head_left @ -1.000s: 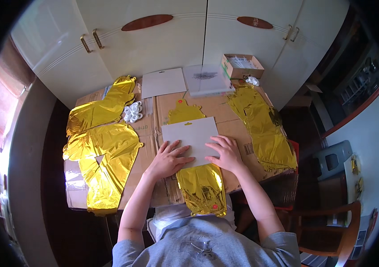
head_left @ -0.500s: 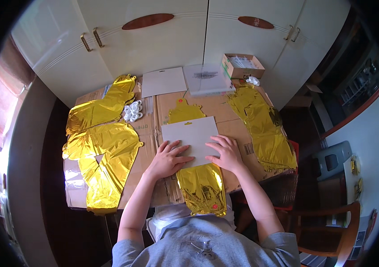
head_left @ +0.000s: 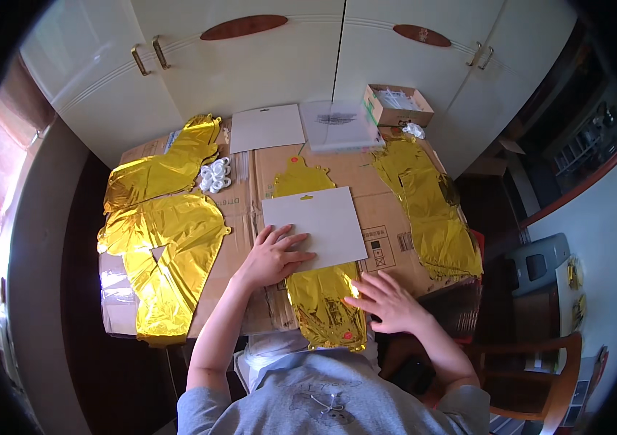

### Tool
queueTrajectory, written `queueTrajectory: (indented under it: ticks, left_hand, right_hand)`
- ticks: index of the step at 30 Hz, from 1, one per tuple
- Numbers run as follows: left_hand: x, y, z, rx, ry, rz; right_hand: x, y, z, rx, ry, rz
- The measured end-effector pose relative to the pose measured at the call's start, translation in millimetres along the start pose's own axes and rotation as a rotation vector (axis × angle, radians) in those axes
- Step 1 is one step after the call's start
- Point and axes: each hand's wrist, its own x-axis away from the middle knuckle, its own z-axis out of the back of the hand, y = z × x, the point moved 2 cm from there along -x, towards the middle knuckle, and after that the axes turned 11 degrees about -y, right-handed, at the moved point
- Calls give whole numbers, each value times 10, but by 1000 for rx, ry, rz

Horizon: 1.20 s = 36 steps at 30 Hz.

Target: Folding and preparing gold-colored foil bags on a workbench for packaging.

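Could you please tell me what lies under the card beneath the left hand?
Gold foil shows beyond the far and near edges of the card, which hides whatever lies between.

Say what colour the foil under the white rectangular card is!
Shiny gold foil, clearest in the head view.

Card (head_left: pixel 334 230) lies across the middle foil (head_left: pixel 323 293) on the cardboard (head_left: pixel 254 312), left hand (head_left: pixel 271 257) on the card, right hand (head_left: pixel 390 301) by the foil's right edge, more foils (head_left: pixel 178 235) at left, rings (head_left: pixel 216 176) beside them, another foil (head_left: pixel 432 214) right, second card (head_left: pixel 268 130) and plastic sheet (head_left: pixel 339 129) behind, box (head_left: pixel 404 118) back right.
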Motion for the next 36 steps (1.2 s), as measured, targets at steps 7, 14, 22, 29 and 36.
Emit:
queueTrajectory:
  ticks: [7, 14, 22, 29, 36]
  left_hand:
    - [13, 10, 2, -13, 19, 0]
    - [12, -2, -20, -18, 29, 1]
    - [18, 8, -1, 0, -5, 4]
    - [47, -234, -211, -51, -55, -15]
    - [23, -240, -191, -10, 38, -36]
  right_hand:
    - [-152, -29, -218, 154, 376, 142]
    - [-263, 41, -111, 111, 371, 165]
    - [-456, 259, 46, -89, 536, 235]
    - [-965, 697, 172, -480, 567, -118]
    - [-1300, 961, 94, -310, 688, -73]
